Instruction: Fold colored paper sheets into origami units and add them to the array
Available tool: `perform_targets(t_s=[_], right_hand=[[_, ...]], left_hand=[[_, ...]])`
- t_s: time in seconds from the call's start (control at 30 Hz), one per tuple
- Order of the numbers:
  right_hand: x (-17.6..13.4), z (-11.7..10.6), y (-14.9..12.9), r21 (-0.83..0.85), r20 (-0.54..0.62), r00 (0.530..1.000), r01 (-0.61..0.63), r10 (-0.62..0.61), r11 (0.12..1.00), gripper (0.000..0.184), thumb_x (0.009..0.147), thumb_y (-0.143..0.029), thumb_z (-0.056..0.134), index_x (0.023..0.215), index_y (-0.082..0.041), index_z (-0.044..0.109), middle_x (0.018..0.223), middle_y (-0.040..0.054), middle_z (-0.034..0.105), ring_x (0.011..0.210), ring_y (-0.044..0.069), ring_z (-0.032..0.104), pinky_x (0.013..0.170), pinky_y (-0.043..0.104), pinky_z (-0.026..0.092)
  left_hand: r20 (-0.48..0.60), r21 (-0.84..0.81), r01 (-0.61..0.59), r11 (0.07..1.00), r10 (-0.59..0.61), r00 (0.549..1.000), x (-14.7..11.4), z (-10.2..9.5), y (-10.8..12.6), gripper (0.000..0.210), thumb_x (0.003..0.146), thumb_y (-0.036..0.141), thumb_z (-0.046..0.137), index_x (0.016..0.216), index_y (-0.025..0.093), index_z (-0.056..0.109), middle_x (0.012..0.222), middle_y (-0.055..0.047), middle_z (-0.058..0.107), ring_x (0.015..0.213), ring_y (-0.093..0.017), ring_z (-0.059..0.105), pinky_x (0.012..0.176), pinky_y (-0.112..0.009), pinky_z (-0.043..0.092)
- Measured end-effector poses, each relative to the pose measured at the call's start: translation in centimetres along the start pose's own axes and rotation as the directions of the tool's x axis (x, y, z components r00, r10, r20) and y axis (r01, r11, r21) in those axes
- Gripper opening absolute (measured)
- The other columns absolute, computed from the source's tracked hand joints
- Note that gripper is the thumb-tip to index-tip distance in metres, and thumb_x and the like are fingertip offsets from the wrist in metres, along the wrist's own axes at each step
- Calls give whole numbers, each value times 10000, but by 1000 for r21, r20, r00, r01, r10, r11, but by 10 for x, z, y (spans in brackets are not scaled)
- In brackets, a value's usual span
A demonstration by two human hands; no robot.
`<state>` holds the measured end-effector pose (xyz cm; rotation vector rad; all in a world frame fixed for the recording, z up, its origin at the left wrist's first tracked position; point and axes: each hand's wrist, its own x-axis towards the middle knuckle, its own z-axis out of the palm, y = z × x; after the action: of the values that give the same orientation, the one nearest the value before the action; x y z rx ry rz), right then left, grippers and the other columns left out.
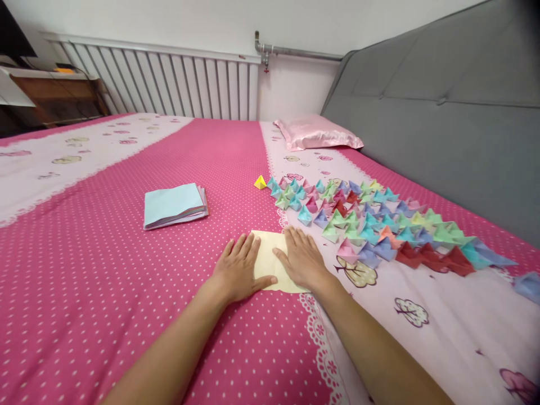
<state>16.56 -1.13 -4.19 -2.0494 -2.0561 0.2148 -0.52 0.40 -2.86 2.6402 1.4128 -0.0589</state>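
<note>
A pale yellow sheet of paper (270, 256) lies flat on the bed in front of me. My left hand (238, 267) rests palm down over its left edge, fingers stretched out and thumb on the paper. Over the right side lies my right hand (301, 257), also flat with its fingers extended and its thumb pointing inward. Both hands touch the sheet and cover its sides. To the right stand several rows of folded paper boats (371, 225) in many colours. A single yellow paper boat (260, 182) sits at their far left end.
A stack of coloured paper (175, 205), light blue on top, lies to the left on the pink dotted bedspread (105, 270). A pink pillow (318, 132) is at the far right, beside the grey headboard (442, 107). Behind the bed is a white radiator (169, 81).
</note>
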Motion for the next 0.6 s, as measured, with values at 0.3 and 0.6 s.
perform_targets(t_s=[0.3, 0.6], right_hand=[[18, -8, 21, 309, -229, 950, -134, 211, 941, 401, 821, -342, 443, 1116, -100, 564, 1105, 141, 613, 1037, 249, 541, 896, 348, 385], [21, -8, 34, 640, -169, 872, -257, 459, 724, 493, 751, -583, 459, 995, -176, 592, 835, 87, 665, 812, 240, 619, 692, 334, 448]], left_hand=[[-171, -476, 49, 878, -147, 974, 9, -21, -15, 727, 774, 568, 408, 1291, 57, 393, 1257, -230, 496, 1142, -323, 472, 924, -407, 347], [156, -963, 205, 174, -258, 953, 5, -33, -7, 446, 693, 555, 558, 858, 141, 572, 668, -35, 602, 567, -150, 565, 514, -249, 425]])
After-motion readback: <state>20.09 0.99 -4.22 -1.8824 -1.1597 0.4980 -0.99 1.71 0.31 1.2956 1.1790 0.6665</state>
